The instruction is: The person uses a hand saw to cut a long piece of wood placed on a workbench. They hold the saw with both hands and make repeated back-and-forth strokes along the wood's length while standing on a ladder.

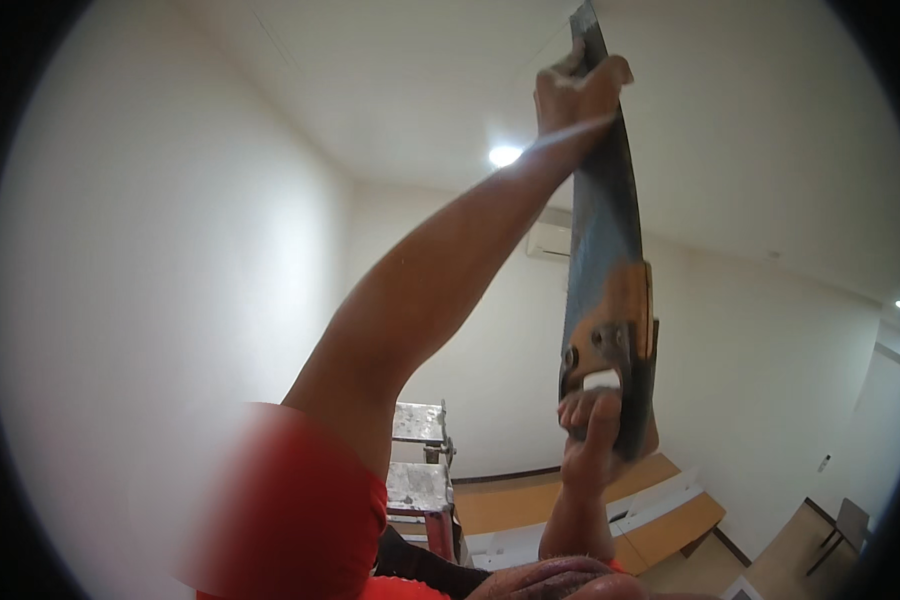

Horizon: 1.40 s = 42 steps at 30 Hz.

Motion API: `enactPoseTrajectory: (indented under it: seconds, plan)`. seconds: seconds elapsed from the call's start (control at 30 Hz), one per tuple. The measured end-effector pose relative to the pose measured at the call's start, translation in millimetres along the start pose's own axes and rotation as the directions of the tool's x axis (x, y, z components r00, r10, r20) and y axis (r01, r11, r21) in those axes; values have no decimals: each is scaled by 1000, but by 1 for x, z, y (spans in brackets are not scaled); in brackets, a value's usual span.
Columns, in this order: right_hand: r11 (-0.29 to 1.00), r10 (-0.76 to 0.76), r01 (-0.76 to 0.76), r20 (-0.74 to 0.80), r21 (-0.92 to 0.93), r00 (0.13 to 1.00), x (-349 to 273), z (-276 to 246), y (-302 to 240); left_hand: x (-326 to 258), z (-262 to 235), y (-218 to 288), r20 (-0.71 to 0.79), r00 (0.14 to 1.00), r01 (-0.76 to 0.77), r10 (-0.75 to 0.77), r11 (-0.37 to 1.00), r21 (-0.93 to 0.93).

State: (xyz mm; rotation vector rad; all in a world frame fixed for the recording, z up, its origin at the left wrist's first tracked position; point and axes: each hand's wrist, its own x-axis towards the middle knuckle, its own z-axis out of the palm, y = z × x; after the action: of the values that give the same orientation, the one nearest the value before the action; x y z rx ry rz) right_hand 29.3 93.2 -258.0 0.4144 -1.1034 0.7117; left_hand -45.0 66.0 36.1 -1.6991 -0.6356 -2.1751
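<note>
A handsaw [607, 215] stands raised nearly upright in front of me, with its worn, dark blade pointing at the ceiling. Its brown and black handle is at the lower end, and my right hand [590, 425] is closed around the grip, fingers through the opening. My left arm, in a red sleeve, stretches up from the lower left. High on the blade, close to its tip, my left hand [578, 95] is closed on the saw. Part of the blade is hidden behind that hand and wrist.
A paint-spattered ladder [417, 485] stands behind my left arm. Brown and white boards [530, 508] lie low beyond my right arm. A dark chair [850, 525] is at the far right. White walls and a ceiling with a lit lamp [505, 156] surround me; an air conditioner [547, 241] hangs on the far wall.
</note>
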Motion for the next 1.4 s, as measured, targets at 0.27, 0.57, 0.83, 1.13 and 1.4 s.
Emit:
enactPoseTrajectory:
  seconds: [0.27,0.57,0.83,1.13,1.4]
  plan:
    - [998,26,-26,1,62,1000,-15,-5,18,-23,-17,-30,-2,999,-37,37,998,60]
    - [997,-44,44,-2,-64,999,-15,3,28,-5,-16,-1,-13,998,-54,55,997,52]
    - [1000,-22,22,-25,-1,999,8,30,20,10,-21,-8,-64,997,-47,52,996,73]
    - [1000,5,-6,-33,-19,999,8,9,3,3,-3,-21,-72,997,-16,13,999,-46]
    - [993,-90,94,44,-76,995,-20,-14,12,-7,5,-30,12,1000,-5,6,995,-104]
